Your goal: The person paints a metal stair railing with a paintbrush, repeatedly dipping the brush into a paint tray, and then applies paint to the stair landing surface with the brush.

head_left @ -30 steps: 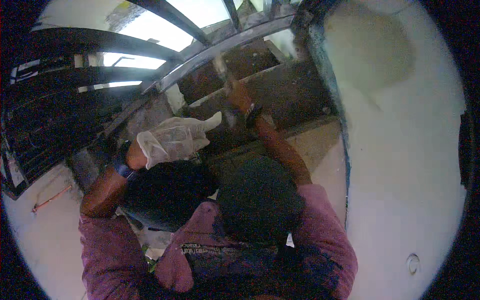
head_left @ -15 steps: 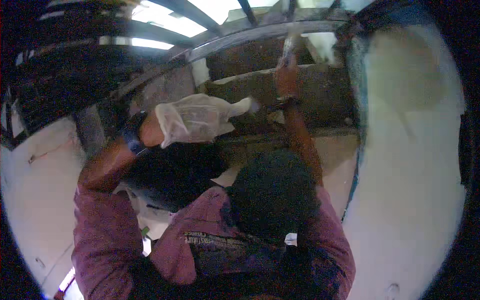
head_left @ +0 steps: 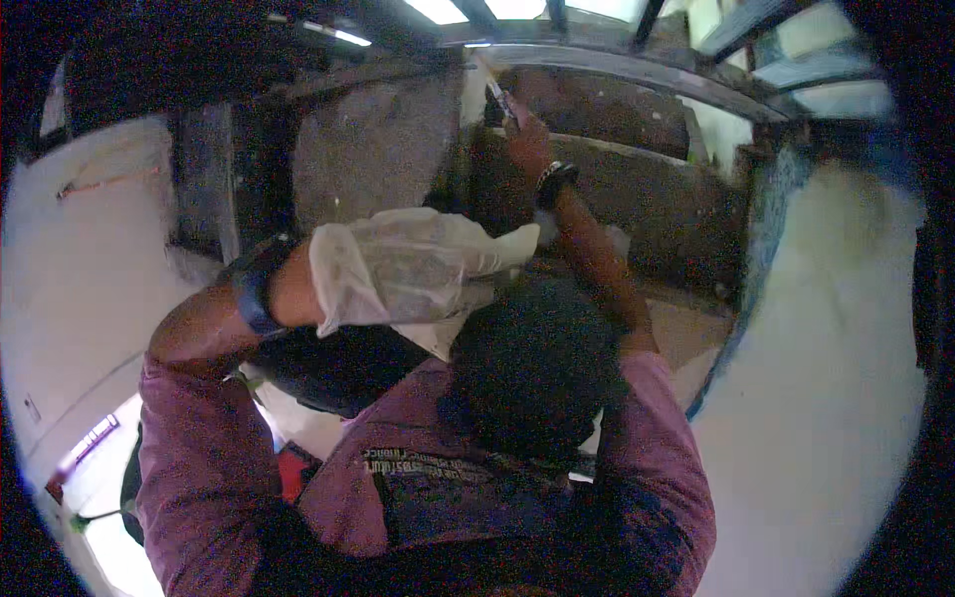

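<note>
White, translucent glove [head_left: 373,274] covers the left hand [head_left: 433,261], which sits lower and to the left of the bare right hand [head_left: 528,144]; whether its fingers are spread or grip something cannot be told. On the right, the fingers are closed around a slim brush-like tool [head_left: 497,92], which juts past them, up and leftward. Its pale tip is near a light upright strip [head_left: 474,98], just below a curved rail [head_left: 617,65]; contact is unclear.
</note>
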{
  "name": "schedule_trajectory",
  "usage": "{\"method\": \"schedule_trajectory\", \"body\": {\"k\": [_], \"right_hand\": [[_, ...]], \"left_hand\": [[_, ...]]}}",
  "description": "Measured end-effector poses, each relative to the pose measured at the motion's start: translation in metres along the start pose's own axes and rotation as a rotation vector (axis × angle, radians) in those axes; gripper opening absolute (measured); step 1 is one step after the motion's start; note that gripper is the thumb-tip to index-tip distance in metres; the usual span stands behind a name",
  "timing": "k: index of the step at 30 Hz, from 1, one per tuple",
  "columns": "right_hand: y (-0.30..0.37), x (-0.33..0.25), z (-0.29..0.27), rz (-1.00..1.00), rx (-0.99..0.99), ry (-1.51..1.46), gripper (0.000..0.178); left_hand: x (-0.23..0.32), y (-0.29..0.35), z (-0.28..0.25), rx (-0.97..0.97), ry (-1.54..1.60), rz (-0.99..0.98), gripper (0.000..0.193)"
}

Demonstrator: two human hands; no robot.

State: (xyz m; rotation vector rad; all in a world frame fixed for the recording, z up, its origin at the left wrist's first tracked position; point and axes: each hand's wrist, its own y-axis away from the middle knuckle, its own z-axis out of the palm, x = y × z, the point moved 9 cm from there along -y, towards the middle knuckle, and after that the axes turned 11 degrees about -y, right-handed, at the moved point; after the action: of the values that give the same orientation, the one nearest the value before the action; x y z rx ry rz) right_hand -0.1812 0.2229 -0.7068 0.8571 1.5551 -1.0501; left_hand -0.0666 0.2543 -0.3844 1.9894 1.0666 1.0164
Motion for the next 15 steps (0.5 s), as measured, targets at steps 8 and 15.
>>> {"method": "schedule_trajectory", "body": {"k": [8, 15], "right_hand": [[-0.024, 0.011, -0.014, -0.075, -0.255, 0.177, 0.041], [0.031, 0.029, -0.129, 0.236, -0.104, 0.297, 0.036]], "left_hand": [[-0.021, 0.069, -0.038, 0.387, 0.152, -0.220, 0.058], [-0.040, 0.093, -0.036, 0.541, 0.232, -0.320, 0.058]]}}
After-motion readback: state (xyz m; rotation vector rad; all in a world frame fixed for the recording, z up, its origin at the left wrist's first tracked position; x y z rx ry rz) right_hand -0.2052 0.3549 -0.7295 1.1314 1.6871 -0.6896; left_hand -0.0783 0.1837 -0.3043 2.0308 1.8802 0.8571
